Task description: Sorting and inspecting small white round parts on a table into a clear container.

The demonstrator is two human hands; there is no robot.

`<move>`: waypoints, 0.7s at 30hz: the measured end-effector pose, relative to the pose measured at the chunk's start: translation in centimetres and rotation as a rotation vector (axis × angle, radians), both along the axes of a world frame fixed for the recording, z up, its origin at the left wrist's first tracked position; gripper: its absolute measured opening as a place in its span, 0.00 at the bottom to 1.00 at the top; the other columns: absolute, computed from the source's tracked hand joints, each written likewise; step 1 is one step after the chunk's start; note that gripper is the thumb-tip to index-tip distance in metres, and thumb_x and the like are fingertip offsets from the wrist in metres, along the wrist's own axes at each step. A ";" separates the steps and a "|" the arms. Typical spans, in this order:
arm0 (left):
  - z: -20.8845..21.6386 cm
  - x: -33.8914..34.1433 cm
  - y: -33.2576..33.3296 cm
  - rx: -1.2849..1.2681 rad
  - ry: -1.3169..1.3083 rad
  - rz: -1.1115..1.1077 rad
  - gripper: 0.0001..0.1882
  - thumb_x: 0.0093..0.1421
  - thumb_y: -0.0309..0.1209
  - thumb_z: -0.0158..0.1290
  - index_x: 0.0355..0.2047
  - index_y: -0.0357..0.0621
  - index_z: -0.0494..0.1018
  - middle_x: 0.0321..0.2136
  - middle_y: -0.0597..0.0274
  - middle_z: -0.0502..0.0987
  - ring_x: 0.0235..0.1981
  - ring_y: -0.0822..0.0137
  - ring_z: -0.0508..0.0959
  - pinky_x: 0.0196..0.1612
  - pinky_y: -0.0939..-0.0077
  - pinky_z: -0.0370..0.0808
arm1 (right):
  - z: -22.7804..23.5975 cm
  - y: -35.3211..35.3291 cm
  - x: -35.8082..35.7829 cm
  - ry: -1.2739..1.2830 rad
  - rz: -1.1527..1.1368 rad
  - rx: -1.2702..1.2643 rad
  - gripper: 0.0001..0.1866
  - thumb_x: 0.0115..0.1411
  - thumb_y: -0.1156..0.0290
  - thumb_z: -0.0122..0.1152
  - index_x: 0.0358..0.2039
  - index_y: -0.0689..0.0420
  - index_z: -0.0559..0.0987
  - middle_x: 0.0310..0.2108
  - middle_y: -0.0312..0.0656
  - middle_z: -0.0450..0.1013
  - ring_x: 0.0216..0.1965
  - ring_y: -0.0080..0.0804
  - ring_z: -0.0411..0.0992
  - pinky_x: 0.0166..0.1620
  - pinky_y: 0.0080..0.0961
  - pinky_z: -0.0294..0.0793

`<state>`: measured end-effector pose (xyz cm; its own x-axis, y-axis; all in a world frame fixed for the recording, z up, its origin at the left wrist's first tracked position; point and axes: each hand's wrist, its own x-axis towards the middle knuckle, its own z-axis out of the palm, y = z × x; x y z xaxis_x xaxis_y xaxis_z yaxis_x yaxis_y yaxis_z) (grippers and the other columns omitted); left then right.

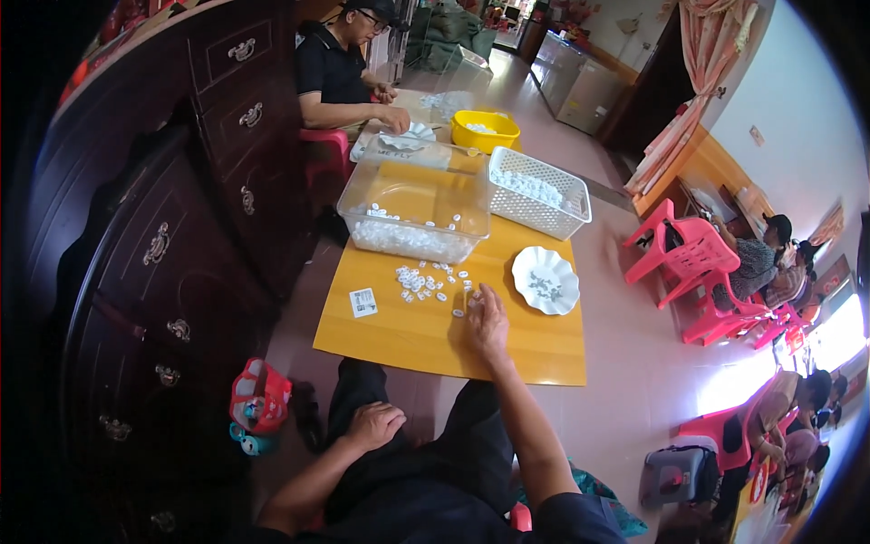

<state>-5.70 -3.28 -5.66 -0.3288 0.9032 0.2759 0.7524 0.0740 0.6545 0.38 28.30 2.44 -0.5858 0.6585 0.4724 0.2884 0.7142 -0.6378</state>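
On the yellow wooden table [399, 340], small white oval plastic pieces [419, 284] with dark centres lie in a loose group. My right hand [489, 324] is over the table just right of them, fingers bent and drawn together around what seems to be one white piece, partly hidden by the fingertips. A scalloped white plate [546, 281] with a grey pattern stands right of that hand. My left hand [376, 424] rests on my thigh below the table edge, fingers laid out and holding nothing.
A clear plastic bin [417, 186] of white pieces stands behind the loose ones. Beside it are a white perforated basket [580, 213] and a yellow basin [498, 136]. A white card [362, 302] lies at left. Across the table, a person [331, 82] handles pieces. Dark drawers [136, 299] flank the left.
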 end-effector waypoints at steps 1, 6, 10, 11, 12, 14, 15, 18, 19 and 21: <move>0.1 0.0 -0.1 0.017 -0.006 0.007 0.09 0.62 0.35 0.56 0.30 0.44 0.77 0.29 0.56 0.81 0.33 0.53 0.81 0.39 0.61 0.77 | 0.2 -0.2 -0.2 0.050 -0.026 -0.032 0.21 0.64 0.75 0.54 0.58 0.63 0.71 0.55 0.58 0.70 0.54 0.53 0.71 0.57 0.44 0.72; 0.1 -0.3 -0.2 0.022 -0.016 0.018 0.08 0.62 0.35 0.55 0.30 0.45 0.77 0.29 0.56 0.81 0.33 0.53 0.81 0.39 0.61 0.77 | 2.6 1.2 -2.3 0.382 -0.111 -0.486 0.23 0.67 0.71 0.55 0.60 0.66 0.70 0.56 0.48 0.73 0.58 0.41 0.71 0.62 0.32 0.67; -0.2 -0.4 -0.7 -0.018 0.020 0.014 0.08 0.62 0.36 0.55 0.30 0.45 0.77 0.29 0.57 0.81 0.33 0.54 0.81 0.38 0.61 0.77 | 5.5 5.5 -6.2 0.487 0.013 -1.072 0.36 0.60 0.47 0.62 0.64 0.51 0.68 0.60 0.37 0.67 0.54 0.34 0.65 0.59 0.46 0.58; -0.1 -0.3 -0.6 -0.018 0.021 0.014 0.08 0.62 0.36 0.56 0.30 0.45 0.78 0.29 0.57 0.81 0.33 0.54 0.81 0.38 0.61 0.77 | 6.1 6.7 -7.1 0.469 0.036 -1.118 0.35 0.59 0.47 0.62 0.63 0.50 0.68 0.61 0.38 0.66 0.55 0.37 0.64 0.60 0.49 0.57; 0.1 -0.2 -0.2 -0.015 0.023 0.007 0.08 0.62 0.36 0.56 0.30 0.45 0.78 0.29 0.57 0.81 0.33 0.54 0.81 0.38 0.61 0.77 | 6.6 8.3 -7.9 0.454 0.053 -1.159 0.35 0.59 0.46 0.63 0.62 0.49 0.69 0.61 0.39 0.66 0.56 0.40 0.64 0.60 0.52 0.56; 0.3 0.1 0.3 -0.010 0.026 0.007 0.08 0.61 0.35 0.56 0.30 0.46 0.78 0.29 0.57 0.81 0.33 0.54 0.81 0.38 0.61 0.78 | 7.7 10.7 -9.0 0.432 0.021 -1.167 0.33 0.58 0.47 0.64 0.60 0.48 0.71 0.62 0.41 0.66 0.55 0.43 0.64 0.60 0.56 0.55; 0.1 0.0 0.1 -0.017 0.027 0.003 0.08 0.61 0.35 0.56 0.30 0.46 0.78 0.29 0.57 0.81 0.33 0.54 0.81 0.38 0.61 0.78 | 8.4 10.9 -9.8 0.299 0.057 -1.098 0.31 0.57 0.48 0.65 0.58 0.48 0.73 0.59 0.42 0.68 0.55 0.44 0.65 0.58 0.57 0.57; -0.6 0.2 0.6 0.024 0.043 0.021 0.06 0.59 0.34 0.58 0.29 0.47 0.79 0.28 0.58 0.81 0.33 0.53 0.81 0.37 0.61 0.78 | 8.6 13.5 -11.5 0.014 0.065 -0.946 0.24 0.56 0.56 0.65 0.53 0.49 0.76 0.49 0.43 0.70 0.51 0.43 0.66 0.52 0.60 0.66; -0.7 0.1 0.3 0.045 0.035 0.044 0.05 0.58 0.33 0.59 0.29 0.47 0.79 0.27 0.58 0.81 0.33 0.53 0.81 0.37 0.61 0.78 | 7.8 13.3 -12.5 0.028 0.085 -0.902 0.23 0.54 0.63 0.66 0.51 0.51 0.76 0.43 0.42 0.70 0.47 0.41 0.67 0.44 0.55 0.70; -0.2 -0.2 -0.1 0.028 0.021 0.031 0.05 0.58 0.32 0.58 0.29 0.45 0.79 0.28 0.56 0.81 0.33 0.51 0.81 0.37 0.60 0.78 | 6.4 12.7 -14.6 0.097 0.005 -0.916 0.28 0.51 0.73 0.61 0.56 0.51 0.75 0.36 0.43 0.72 0.38 0.38 0.69 0.38 0.47 0.73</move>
<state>-5.89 -3.34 -5.90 -0.3506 0.8845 0.3079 0.7636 0.0796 0.6408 -14.21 40.99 8.84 -0.5746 0.7973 -0.1849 0.2022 -0.0806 -0.9760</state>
